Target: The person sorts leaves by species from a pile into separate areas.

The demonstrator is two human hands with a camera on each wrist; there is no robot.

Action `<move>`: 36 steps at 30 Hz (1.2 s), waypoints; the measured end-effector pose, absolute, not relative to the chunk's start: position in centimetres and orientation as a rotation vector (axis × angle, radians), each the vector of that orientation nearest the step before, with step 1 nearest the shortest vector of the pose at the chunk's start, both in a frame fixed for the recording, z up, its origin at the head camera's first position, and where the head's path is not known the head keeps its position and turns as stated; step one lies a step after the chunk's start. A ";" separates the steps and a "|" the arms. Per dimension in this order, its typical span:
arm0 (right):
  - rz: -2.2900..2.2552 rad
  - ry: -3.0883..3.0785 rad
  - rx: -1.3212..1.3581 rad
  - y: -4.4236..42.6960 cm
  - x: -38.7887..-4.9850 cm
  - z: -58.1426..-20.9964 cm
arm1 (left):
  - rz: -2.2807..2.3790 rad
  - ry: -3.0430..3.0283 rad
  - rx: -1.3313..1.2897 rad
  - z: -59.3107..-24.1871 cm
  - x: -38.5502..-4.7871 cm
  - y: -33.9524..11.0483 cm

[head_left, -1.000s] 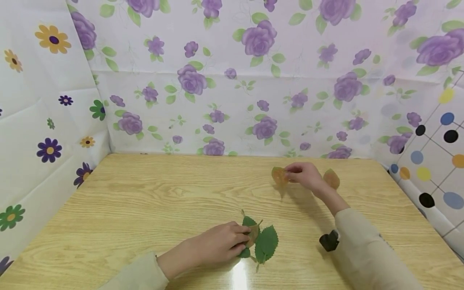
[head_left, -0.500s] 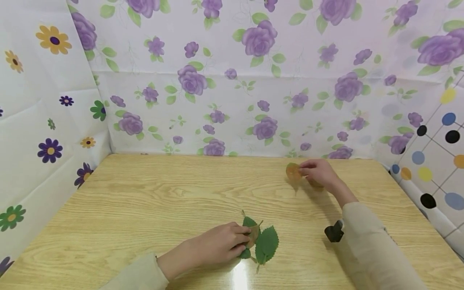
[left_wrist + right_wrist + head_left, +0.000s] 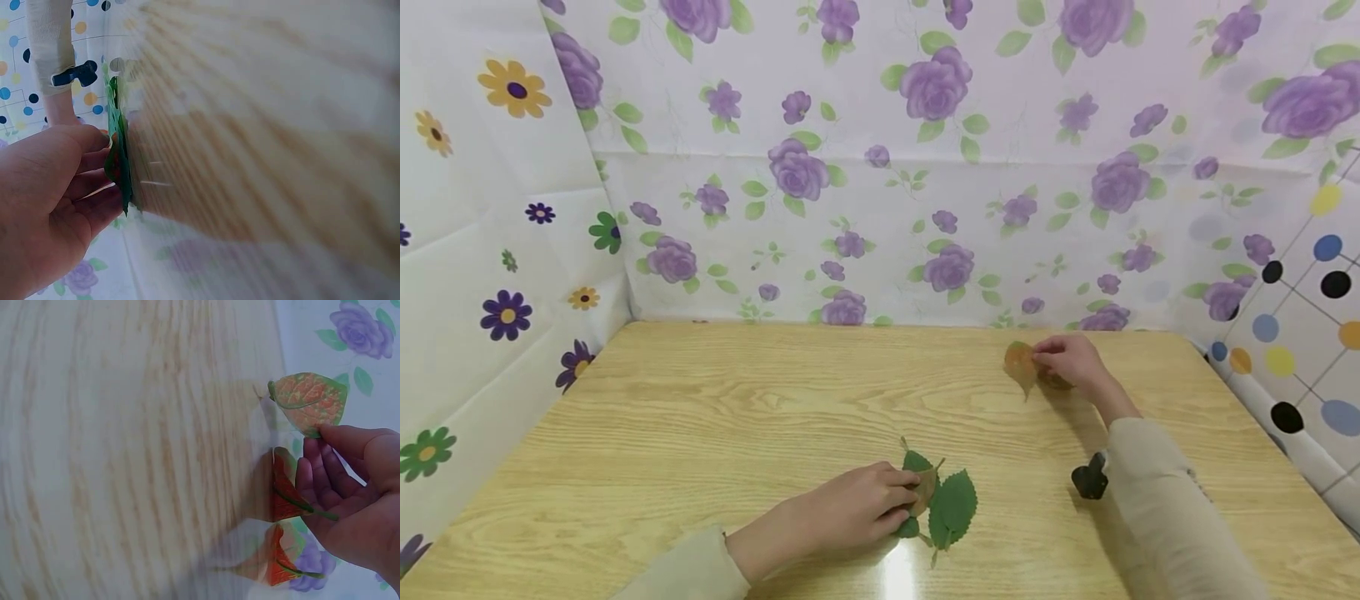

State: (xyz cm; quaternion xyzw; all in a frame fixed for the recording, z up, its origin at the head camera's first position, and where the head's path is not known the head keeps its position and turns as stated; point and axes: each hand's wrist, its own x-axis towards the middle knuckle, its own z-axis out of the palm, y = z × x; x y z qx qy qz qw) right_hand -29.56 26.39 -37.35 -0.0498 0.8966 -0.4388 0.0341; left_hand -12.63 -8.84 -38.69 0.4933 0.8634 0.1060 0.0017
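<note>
At the far right of the table, my right hand (image 3: 1070, 364) pinches an orange leaf (image 3: 1019, 365) by its edge; the right wrist view shows green around this leaf's rim (image 3: 310, 400). Two more orange-red leaves lie on the table by that hand, one near (image 3: 286, 490) and one farther along (image 3: 279, 557); in the head view the hand largely hides them. Near the front middle, my left hand (image 3: 857, 504) rests its fingertips on a small cluster of leaves. A brownish leaf (image 3: 927, 490) lies under the fingers, beside a large green leaf (image 3: 953, 507).
The wood-grain table (image 3: 700, 417) meets a purple-flowered cloth (image 3: 880, 208) at the back. Patterned cloth also hangs at the left and right sides. A black device (image 3: 1090, 477) is fixed at the right sleeve.
My right hand has moved to the right across the far table with the orange leaf, then lowered slightly, and now covers a leaf lying there. The left hand has stayed on the cluster.
</note>
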 end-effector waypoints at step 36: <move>-1.000 2.952 -0.260 26.2 -29.4 -38.9 | 0.487 2.821 1.437 -39.1 -13.0 -7.6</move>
